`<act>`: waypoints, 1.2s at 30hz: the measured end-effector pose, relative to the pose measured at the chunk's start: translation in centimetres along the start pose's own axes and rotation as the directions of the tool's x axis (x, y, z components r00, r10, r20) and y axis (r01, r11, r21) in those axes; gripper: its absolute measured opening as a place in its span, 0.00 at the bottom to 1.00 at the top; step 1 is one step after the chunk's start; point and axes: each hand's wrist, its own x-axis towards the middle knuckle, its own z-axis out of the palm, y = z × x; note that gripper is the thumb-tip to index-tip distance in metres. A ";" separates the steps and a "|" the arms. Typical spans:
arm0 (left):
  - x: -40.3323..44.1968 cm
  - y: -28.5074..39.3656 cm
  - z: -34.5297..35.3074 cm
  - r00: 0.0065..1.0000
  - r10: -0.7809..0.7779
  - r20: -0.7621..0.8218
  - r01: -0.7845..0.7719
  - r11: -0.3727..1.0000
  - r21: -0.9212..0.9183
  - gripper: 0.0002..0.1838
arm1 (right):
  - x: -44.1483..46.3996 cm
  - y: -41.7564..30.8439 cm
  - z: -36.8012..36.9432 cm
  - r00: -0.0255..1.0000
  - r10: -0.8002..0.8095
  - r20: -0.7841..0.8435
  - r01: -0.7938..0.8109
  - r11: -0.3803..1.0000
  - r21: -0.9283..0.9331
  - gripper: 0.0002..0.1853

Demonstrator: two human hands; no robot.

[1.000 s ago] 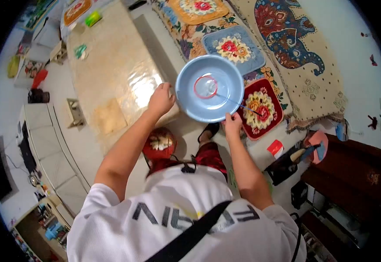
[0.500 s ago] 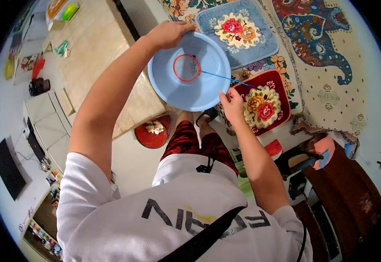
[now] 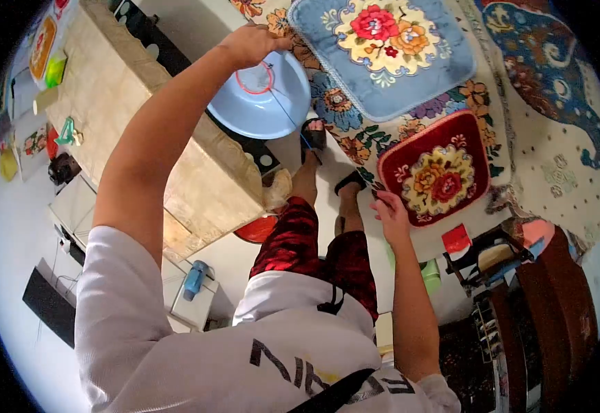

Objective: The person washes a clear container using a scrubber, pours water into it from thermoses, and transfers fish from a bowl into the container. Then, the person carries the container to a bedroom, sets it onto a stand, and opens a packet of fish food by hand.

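Blue basin (image 3: 262, 113) has moved away from the right hand (image 3: 391, 215) — beside the tabletop (image 3: 100, 62), its rim in the left hand's (image 3: 253, 47) grip, a red ring (image 3: 271, 81) inside. Right grip: loosely open — near the red cushion (image 3: 437, 175).

Hoop (image 3: 271, 81) in basin (image 3: 252, 113); basin between table (image 3: 207, 168) and cushions (image 3: 420, 76).

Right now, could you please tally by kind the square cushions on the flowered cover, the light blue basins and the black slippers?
Blue cushion and dark red cushion: 2
Light blue basin: 1
Left slipper and right slipper: 2
Total: 5
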 end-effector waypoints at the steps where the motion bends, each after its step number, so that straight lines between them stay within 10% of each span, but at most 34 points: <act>1: 0.0 -0.5 1.6 0.998 -0.028 0.062 0.027 0.999 0.016 0.27 | 0.1 0.2 0.1 1.000 -0.014 0.026 0.014 1.000 0.007 0.21; 15: -6.4 5.1 17.9 0.849 0.116 0.515 -0.127 0.992 -0.014 0.19 | 3.5 1.2 2.8 0.996 0.091 -0.001 -0.091 0.995 0.035 0.15; 25: -12.0 9.0 21.9 0.399 -0.359 0.844 0.512 0.851 0.119 0.28 | 3.0 -0.8 1.9 0.994 0.091 0.063 -0.085 0.992 -0.093 0.15; 28: -11.6 10.7 22.2 0.477 -0.435 0.764 0.528 0.836 0.147 0.31 | 2.8 -1.1 1.9 0.996 0.008 0.093 0.001 0.995 -0.095 0.16; 30: -10.9 13.0 18.6 0.725 -0.357 0.589 0.488 0.870 -0.074 0.20 | 2.2 -1.7 1.9 0.994 -0.044 0.103 0.052 0.996 -0.075 0.15; 33: -9.1 16.2 11.6 0.821 -0.210 0.531 0.486 0.745 -0.457 0.12 | 0.9 -5.2 2.7 0.993 -0.023 0.117 0.049 0.973 -0.226 0.15; 36: -12.0 21.7 4.2 0.877 -0.381 0.292 0.468 0.543 -0.697 0.15 | 0.4 -6.3 3.2 0.964 -0.149 0.220 0.212 0.930 -0.301 0.18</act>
